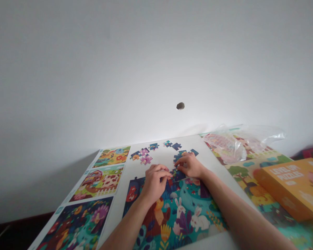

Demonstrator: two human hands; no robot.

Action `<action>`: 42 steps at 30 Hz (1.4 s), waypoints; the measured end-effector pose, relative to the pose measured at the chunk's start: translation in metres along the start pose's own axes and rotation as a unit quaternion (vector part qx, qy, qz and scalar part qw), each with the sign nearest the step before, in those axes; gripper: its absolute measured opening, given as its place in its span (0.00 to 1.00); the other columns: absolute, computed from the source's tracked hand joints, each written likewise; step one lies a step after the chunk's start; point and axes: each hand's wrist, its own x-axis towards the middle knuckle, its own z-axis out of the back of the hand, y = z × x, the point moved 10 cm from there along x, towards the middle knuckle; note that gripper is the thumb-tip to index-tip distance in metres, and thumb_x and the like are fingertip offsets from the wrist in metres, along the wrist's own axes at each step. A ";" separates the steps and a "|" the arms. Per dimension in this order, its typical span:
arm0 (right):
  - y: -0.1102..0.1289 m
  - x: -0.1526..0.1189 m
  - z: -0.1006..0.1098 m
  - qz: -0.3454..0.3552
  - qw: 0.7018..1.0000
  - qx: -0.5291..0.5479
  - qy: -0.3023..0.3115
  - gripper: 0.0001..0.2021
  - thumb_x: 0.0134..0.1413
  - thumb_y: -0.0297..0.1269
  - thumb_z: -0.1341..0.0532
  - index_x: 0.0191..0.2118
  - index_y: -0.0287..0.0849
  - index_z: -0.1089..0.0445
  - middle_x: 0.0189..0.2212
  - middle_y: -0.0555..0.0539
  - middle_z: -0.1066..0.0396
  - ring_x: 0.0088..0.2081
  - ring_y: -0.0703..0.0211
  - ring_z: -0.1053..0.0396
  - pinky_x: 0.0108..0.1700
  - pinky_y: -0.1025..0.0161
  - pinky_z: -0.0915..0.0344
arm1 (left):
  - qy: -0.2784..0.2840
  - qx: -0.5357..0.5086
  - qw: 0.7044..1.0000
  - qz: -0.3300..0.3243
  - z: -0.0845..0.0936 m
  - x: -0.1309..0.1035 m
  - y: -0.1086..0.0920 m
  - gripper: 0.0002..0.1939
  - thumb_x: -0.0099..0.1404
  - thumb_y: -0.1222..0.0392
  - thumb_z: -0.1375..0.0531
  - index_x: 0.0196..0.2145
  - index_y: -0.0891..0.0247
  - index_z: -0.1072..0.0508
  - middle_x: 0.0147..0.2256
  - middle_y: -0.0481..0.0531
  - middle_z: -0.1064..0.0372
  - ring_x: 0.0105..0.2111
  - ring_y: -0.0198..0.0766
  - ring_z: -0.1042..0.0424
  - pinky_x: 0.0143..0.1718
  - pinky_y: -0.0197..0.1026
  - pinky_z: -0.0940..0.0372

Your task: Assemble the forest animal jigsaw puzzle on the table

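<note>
A partly joined jigsaw puzzle (165, 222) with rabbits, plants and a dark forest lies on the white table. At its far edge is a dark blue puzzle piece (178, 174), between my two hands. My left hand (155, 178) is closed, fingers bent and tips together at the piece's left side. My right hand (190, 165) is closed too, thumb and fingers pinched at the piece's upper right. The fingers partly hide the piece, so whether it is joined to the puzzle I cannot tell. Just beyond my right fingers are blue loose pieces (179, 153).
Several loose pieces (146, 159) lie farther back, pink and purple ones among them. Three picture cards (102, 180) line the left side. On the right are an orange puzzle box (284, 184), a picture sheet (240, 173) and a clear plastic bag (231, 147). A wall with a hole (180, 106) stands behind.
</note>
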 end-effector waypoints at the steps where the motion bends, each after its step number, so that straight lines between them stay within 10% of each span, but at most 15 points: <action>1: 0.001 0.000 0.000 0.001 1.000 0.000 0.001 0.07 0.50 0.31 0.37 0.34 0.49 0.22 0.25 0.50 0.25 0.39 0.53 0.32 0.48 0.52 0.46 | 0.002 0.005 1.000 -0.002 -0.001 0.000 0.000 0.16 0.60 0.73 0.43 0.30 0.54 0.19 0.36 0.51 0.27 0.39 0.41 0.31 0.43 0.45 0.36; 13: -0.040 -0.001 0.020 -0.109 0.982 0.064 -0.142 0.11 0.55 0.39 0.39 0.42 0.45 0.24 0.29 0.50 0.23 0.30 0.59 0.30 0.38 0.63 0.37 | 0.007 0.002 1.000 0.012 0.002 0.000 0.000 0.21 0.58 0.75 0.47 0.40 0.55 0.22 0.37 0.52 0.27 0.41 0.43 0.30 0.45 0.46 0.36; 28: -0.035 0.002 0.013 -0.111 0.983 0.084 -0.118 0.10 0.57 0.40 0.42 0.39 0.44 0.25 0.20 0.53 0.28 0.24 0.62 0.33 0.32 0.66 0.40 | 0.013 0.057 0.998 0.012 -0.005 0.001 -0.007 0.14 0.61 0.71 0.44 0.34 0.55 0.23 0.35 0.51 0.28 0.39 0.44 0.30 0.43 0.47 0.40; 42: -0.001 0.000 -0.001 0.010 0.999 0.031 -0.012 0.16 0.58 0.33 0.42 0.52 0.50 0.29 0.41 0.49 0.24 0.43 0.53 0.33 0.49 0.55 0.42 | -0.011 0.152 0.988 0.036 0.002 0.012 -0.005 0.16 0.62 0.64 0.43 0.47 0.55 0.25 0.51 0.53 0.31 0.51 0.49 0.36 0.51 0.52 0.43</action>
